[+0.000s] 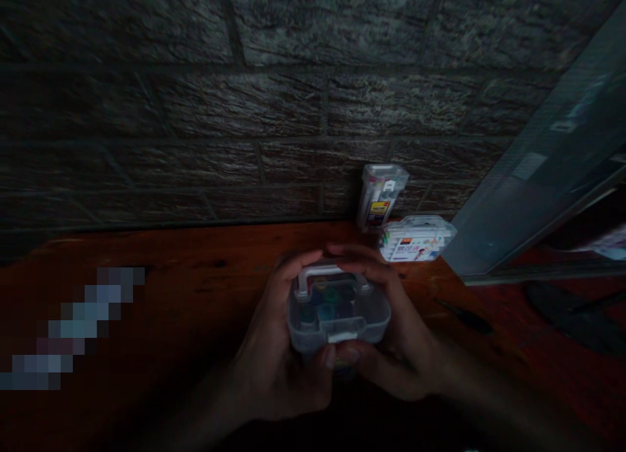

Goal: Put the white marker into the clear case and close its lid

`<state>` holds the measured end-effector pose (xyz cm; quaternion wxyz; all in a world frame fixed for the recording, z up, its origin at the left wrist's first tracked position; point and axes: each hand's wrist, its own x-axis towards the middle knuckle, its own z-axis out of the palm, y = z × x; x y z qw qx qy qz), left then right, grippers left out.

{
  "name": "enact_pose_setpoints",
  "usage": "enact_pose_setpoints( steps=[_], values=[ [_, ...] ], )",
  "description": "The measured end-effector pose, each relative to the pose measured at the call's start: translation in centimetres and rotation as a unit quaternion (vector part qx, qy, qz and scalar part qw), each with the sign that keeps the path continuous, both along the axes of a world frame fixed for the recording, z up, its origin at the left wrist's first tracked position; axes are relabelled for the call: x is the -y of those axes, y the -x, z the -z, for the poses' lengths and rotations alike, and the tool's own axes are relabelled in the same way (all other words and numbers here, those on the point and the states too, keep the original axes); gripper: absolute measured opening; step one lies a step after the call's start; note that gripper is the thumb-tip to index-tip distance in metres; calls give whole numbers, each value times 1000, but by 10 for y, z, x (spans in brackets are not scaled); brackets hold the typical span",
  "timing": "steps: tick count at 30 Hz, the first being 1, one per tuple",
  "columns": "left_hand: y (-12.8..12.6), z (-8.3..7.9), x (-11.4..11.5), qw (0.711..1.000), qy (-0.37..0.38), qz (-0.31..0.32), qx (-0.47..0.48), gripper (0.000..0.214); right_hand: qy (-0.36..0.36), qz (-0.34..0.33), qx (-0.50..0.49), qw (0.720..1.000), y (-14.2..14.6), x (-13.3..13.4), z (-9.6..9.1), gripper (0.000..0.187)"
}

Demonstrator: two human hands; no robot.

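Note:
Between my two hands is a clear plastic case [303, 338] with a white carry handle [362, 284] on its lid and several coloured round tops showing inside. My left hand [274, 347] wraps its left side, and my right hand [401, 344] wraps the right. Both thumbs press near the white latch [343, 337] at the front. The fingers of both hands curl over the far edge by the handle. What exactly the coloured contents are is too dim to tell.
A tall clear container of markers [380, 197] stands against the brick wall [288, 106]. Beside it is a white labelled carry case [418, 240]. On the wooden table [195, 263], a dark slender tool [464, 316] lies right. A greyish frame [518, 171] rises at right.

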<state>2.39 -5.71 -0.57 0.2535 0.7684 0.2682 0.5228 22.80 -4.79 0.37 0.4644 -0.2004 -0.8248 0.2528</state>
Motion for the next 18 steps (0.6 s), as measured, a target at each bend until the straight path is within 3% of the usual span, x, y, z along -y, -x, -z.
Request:
enact_pose_setpoints(
  steps=[12, 18],
  values=[
    [6, 11, 6, 1000, -14, -1, -14, 104, -59, -8, 3, 998, -3, -5, 0, 94],
    [0, 24, 5, 1000, 5, 3, 29, 119, -65, -9, 7, 998, -5, -3, 0, 100]
  ],
)
